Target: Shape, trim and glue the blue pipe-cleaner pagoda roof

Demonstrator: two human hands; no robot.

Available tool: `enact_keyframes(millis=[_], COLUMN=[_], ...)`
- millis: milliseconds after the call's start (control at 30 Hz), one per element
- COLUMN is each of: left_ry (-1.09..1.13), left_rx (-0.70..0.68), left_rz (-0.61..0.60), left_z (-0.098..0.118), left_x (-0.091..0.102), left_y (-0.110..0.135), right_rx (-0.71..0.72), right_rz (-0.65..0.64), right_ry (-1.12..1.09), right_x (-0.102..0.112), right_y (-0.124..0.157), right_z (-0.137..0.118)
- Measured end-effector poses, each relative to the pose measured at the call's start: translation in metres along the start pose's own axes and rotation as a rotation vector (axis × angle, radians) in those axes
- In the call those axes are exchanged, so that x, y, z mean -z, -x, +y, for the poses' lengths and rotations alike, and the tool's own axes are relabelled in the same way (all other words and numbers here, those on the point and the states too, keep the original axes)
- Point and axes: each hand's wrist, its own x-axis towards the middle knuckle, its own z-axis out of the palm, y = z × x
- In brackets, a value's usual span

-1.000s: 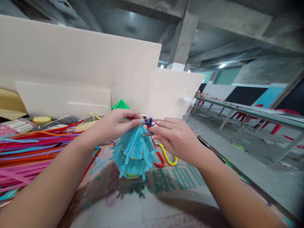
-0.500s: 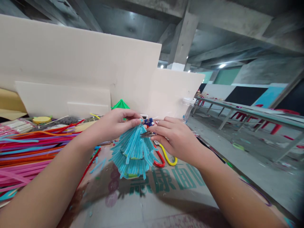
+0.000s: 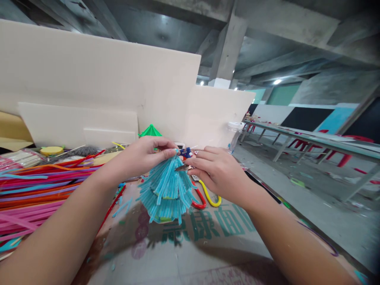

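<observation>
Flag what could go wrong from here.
1. The right hand holds a pointed metal tool just below the left hand's pinching fingertips; a slip might nick them.
2. The tool's tip is at the upper strips of the blue tiered cone, so it could bend or loosen some.
3. The left hand grips only the cone's top; a looser pinch might let it tip.

Two bare forearms reach forward from the lower corners, the left forearm [image 3: 71,209] slanting in from the left and the right forearm [image 3: 285,221] from the right. The left grip [image 3: 145,152] arches over with thumb and forefinger pinched together, pointing right. Facing it, just beside, the right grip [image 3: 212,168] has its fingers curled inward, forefinger extended left above the bent thumb.
</observation>
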Motion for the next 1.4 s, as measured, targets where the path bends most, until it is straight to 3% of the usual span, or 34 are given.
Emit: enact_keyframes(millis=[300, 1067, 1400], left_ry=[-0.014, 0.016, 0.041], left_rx=[0.021, -0.033, -0.003], left_rz=[-0.002, 0.004, -0.011], left_z=[0.000, 0.004, -0.002], left_x=[0.001, 0.001, 0.002], left_y=[0.000, 0.002, 0.000], right_rx=[-0.058, 0.010, -0.028], right_rz=[0.053, 0.088, 0.090], right_ry=[-0.025, 0.017, -0.024], right_x=[0.006, -0.006, 0.003], right_y=[0.002, -0.001, 0.000], right_z=[0.003, 0.004, 0.005])
